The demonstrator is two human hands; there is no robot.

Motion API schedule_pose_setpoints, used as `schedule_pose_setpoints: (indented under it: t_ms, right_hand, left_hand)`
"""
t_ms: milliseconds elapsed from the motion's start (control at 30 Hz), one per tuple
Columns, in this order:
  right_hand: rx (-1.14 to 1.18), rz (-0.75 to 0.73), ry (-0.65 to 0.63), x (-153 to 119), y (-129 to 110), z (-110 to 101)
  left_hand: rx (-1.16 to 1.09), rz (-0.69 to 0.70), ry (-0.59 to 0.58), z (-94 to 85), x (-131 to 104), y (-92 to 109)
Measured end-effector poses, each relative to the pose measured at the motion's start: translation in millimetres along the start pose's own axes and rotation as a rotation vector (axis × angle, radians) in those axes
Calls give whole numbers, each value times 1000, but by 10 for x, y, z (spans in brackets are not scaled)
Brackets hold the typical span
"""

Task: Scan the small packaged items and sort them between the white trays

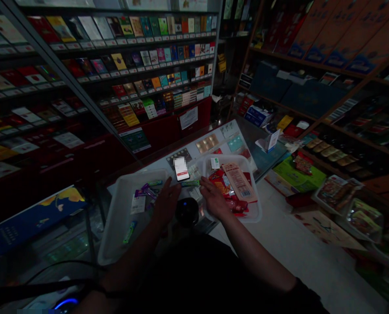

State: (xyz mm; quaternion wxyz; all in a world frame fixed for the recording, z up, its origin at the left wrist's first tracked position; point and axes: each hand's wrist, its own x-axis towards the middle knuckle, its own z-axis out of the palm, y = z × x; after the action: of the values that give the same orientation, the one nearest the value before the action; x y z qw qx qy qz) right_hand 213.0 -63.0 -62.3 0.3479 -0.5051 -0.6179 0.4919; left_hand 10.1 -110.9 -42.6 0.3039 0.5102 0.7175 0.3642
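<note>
Our hands over two white plastic trays on a dim shop worktop.

Our left hand [166, 200] rests open on the left tray [116, 231] of small packets; our right hand [214, 199], fingers spread and empty, touches the right tray [255, 209] beside red packets [235, 203].

You see two white trays [116, 235] of smooth, matt plastic. The packets [229, 192] in the right one look like glossy foil and printed paper. The phone [182, 169] screen is glossy glass. The counter [263, 159] top shines like glass.

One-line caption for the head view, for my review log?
In a dim shop, the left hand and right hand rest on a counter between two white trays of small packets, near a lit phone.
</note>
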Motion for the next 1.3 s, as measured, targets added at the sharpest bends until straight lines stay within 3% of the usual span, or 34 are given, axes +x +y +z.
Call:
schedule_pose_setpoints:
  t_ms: [233, 500, 633, 767, 900, 1033, 1200, 1300]
  right_hand:
    - [-51, -47, 140, -98, -34, -303]
    - [-157, -78, 279, -238, 16, -631]
    - [-294, -11, 340, -284, 182, -740]
    - [-375, 5, 339, -337, 300, -804]
    - [-369, -21, 339, -373, 288, -808]
    - [-331, -85, 341, -386, 166, -748]
    - [-265, -158, 289, -440, -81, -616]
    - [-220, -161, 207, -514, -245, -480]
  left_hand:
    - [-49, 27, -147, 186, 68, 284]
    - [122, 160, -266, 505, 138, 498]
    - [217, 236, -334, 548, 125, 668]
    - [191, 280, -338, 499, 43, 706]
    - [59, 229, -298, 295, -45, 619]
    - [-19, 134, -196, -145, -117, 386]
    - [17, -108, 22, -867, -295, -261]
    - [-72, -304, 125, -1197, -462, -721]
